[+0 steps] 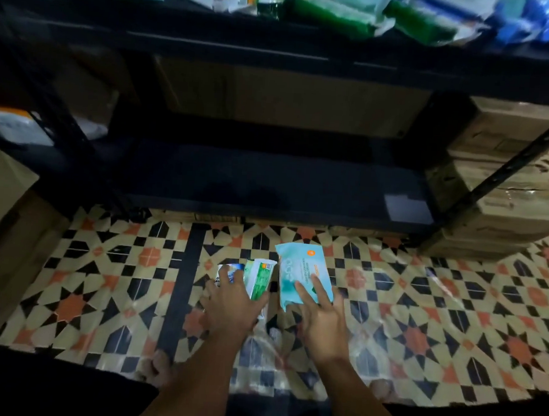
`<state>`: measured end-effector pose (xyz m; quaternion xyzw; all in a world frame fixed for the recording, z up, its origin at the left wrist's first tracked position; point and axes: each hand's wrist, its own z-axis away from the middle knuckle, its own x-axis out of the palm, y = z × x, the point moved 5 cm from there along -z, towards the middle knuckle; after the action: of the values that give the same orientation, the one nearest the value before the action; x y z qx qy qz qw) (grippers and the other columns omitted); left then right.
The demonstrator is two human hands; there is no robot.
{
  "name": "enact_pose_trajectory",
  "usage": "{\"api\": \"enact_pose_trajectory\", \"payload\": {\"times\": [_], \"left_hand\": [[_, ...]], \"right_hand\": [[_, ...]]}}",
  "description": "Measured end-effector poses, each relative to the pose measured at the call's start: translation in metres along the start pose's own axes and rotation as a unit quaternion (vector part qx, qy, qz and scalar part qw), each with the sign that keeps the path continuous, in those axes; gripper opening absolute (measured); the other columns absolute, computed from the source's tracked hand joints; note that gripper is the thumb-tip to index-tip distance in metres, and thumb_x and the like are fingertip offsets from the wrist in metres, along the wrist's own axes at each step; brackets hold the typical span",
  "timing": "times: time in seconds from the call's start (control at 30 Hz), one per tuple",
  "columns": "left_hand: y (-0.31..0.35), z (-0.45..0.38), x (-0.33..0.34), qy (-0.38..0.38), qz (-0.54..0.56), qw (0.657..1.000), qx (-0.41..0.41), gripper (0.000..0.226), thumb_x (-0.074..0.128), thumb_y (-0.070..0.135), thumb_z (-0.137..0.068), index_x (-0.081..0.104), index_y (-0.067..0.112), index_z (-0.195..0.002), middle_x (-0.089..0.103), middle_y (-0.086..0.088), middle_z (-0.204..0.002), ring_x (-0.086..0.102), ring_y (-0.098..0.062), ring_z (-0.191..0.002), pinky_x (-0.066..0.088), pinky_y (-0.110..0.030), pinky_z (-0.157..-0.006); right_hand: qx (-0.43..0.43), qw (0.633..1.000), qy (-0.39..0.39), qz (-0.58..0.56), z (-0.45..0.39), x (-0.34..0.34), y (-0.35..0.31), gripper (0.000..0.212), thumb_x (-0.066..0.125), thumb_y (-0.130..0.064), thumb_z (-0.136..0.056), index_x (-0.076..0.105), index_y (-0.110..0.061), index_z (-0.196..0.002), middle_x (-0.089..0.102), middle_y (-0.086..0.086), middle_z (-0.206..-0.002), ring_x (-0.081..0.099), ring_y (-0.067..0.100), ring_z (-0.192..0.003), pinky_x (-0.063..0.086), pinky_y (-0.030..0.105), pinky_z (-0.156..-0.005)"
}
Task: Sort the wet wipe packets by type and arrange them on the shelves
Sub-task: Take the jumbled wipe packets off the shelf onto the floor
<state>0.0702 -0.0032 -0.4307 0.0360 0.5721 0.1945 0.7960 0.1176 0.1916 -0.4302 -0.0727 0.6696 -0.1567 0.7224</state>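
Three wet wipe packets lie on the patterned floor in front of a black shelf unit. My right hand (321, 320) rests on the near end of a light blue packet (298, 270), two fingers lying straight across its top. My left hand (232, 305) covers the near ends of a green-and-white packet (259, 277) and a small blue-and-white packet (229, 271); its fingers curl over them. The top shelf (276, 44) carries a jumble of several teal, green and blue packets (327, 11). The black bottom shelf (268, 181) is dark and bare apart from a pale label.
Cardboard boxes (500, 176) are stacked at the right of the shelf unit, and more boxes (5, 223) stand at the left. A clear plastic sheet (267, 352) lies on the tiled floor between my arms. Black shelf uprights (520, 165) slant at both sides.
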Motion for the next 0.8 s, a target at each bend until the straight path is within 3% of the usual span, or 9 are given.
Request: {"api": "enact_pose_trajectory", "payload": {"times": [0.03, 0.1, 0.13, 0.17, 0.33, 0.43, 0.5, 0.6, 0.8], "left_hand": [[0.000, -0.002, 0.006, -0.022, 0.013, 1.000, -0.002, 0.092, 0.051, 0.081, -0.080, 0.034, 0.027, -0.152, 0.012, -0.005, -0.164, 0.023, -0.042, -0.143, 0.037, -0.056, -0.110], [0.000, -0.004, 0.018, -0.077, 0.053, 0.996, 0.000, 0.090, 0.052, 0.077, -0.083, 0.025, 0.032, -0.156, -0.002, -0.002, -0.168, 0.007, -0.046, -0.150, 0.029, -0.058, -0.115], [0.000, -0.005, 0.024, -0.100, 0.062, 0.993, 0.001, 0.086, 0.052, 0.074, -0.087, 0.022, 0.033, -0.157, -0.004, -0.001, -0.168, 0.004, -0.044, -0.151, 0.026, -0.057, -0.116], [-0.001, -0.006, 0.027, -0.108, 0.062, 0.992, 0.002, 0.082, 0.050, 0.070, -0.090, 0.021, 0.033, -0.158, -0.003, -0.003, -0.168, 0.005, -0.043, -0.152, 0.025, -0.056, -0.117], [0.006, -0.017, 0.013, -0.029, 0.003, 0.999, 0.044, 0.058, 0.055, 0.045, -0.095, 0.040, 0.027, -0.148, 0.039, -0.007, -0.154, 0.028, -0.035, -0.144, 0.032, -0.052, -0.113], [0.027, -0.023, -0.023, 0.038, -0.001, 0.995, 0.088, 0.039, 0.057, 0.036, -0.096, 0.053, 0.023, -0.133, 0.059, -0.004, -0.130, 0.049, -0.028, -0.125, 0.040, -0.044, -0.100], [0.044, -0.029, -0.052, 0.079, 0.029, 0.990, 0.118, 0.028, 0.056, 0.031, -0.096, 0.058, 0.021, -0.121, 0.064, -0.003, -0.117, 0.054, -0.027, -0.114, 0.042, -0.040, -0.090], [0.068, -0.037, -0.096, 0.138, 0.059, 0.975, 0.163, 0.014, 0.056, 0.028, -0.094, 0.059, 0.022, -0.107, 0.067, -0.001, -0.098, 0.056, -0.026, -0.100, 0.044, -0.037, -0.078], [0.114, -0.026, -0.198, 0.290, 0.061, 0.918, 0.262, 0.012, 0.059, 0.028, -0.094, 0.047, 0.027, -0.092, 0.057, 0.005, -0.092, 0.052, -0.018, -0.089, 0.045, -0.034, -0.077]], "right_hand": [[-0.001, 1.000, -0.013, 0.005, -0.001, 0.004, 0.000, 0.066, 0.063, -0.018, -0.097, 0.036, -0.044, -0.151, 0.013, -0.012, -0.165, 0.015, 0.031, -0.145, 0.043, 0.050, -0.111], [0.006, 0.995, -0.093, 0.029, -0.004, 0.014, 0.003, 0.058, 0.047, -0.055, -0.100, 0.026, -0.046, -0.154, -0.006, -0.015, -0.161, -0.003, 0.036, -0.152, 0.010, 0.060, -0.123], [0.016, 0.989, -0.140, 0.038, -0.005, 0.017, 0.005, 0.064, 0.034, -0.070, -0.095, 0.022, -0.048, -0.154, -0.011, -0.017, -0.161, -0.010, 0.038, -0.152, -0.006, 0.060, -0.121], [0.024, 0.984, -0.172, 0.043, -0.005, 0.019, 0.006, 0.072, 0.022, -0.078, -0.089, 0.023, -0.048, -0.154, -0.010, -0.016, -0.163, -0.012, 0.040, -0.152, -0.008, 0.060, -0.120], [0.044, 0.987, -0.151, 0.019, -0.011, 0.006, 0.001, 0.065, 0.019, -0.071, -0.098, 0.050, -0.039, -0.145, 0.015, -0.008, -0.168, 0.005, 0.034, -0.154, 0.004, 0.058, -0.123], [0.002, 0.998, -0.054, 0.023, -0.030, -0.016, -0.009, 0.077, 0.010, -0.072, -0.094, 0.063, -0.034, -0.134, 0.041, -0.004, -0.157, 0.030, 0.030, -0.148, 0.027, 0.050, -0.119], [-0.026, 0.999, 0.020, 0.007, -0.050, -0.040, -0.017, 0.054, 0.034, -0.060, -0.100, 0.071, -0.029, -0.124, 0.059, -0.001, -0.141, 0.046, 0.029, -0.133, 0.041, 0.045, -0.107], [-0.056, 0.989, 0.133, 0.014, -0.079, -0.085, -0.034, 0.031, 0.058, -0.043, -0.098, 0.077, -0.020, -0.108, 0.067, -0.001, -0.116, 0.053, 0.026, -0.110, 0.047, 0.040, -0.087], [-0.127, 0.942, 0.311, -0.006, -0.109, -0.196, -0.064, 0.022, 0.063, -0.035, -0.096, 0.074, -0.021, -0.109, 0.061, -0.002, -0.101, 0.052, 0.022, -0.098, 0.046, 0.039, -0.079]]}}
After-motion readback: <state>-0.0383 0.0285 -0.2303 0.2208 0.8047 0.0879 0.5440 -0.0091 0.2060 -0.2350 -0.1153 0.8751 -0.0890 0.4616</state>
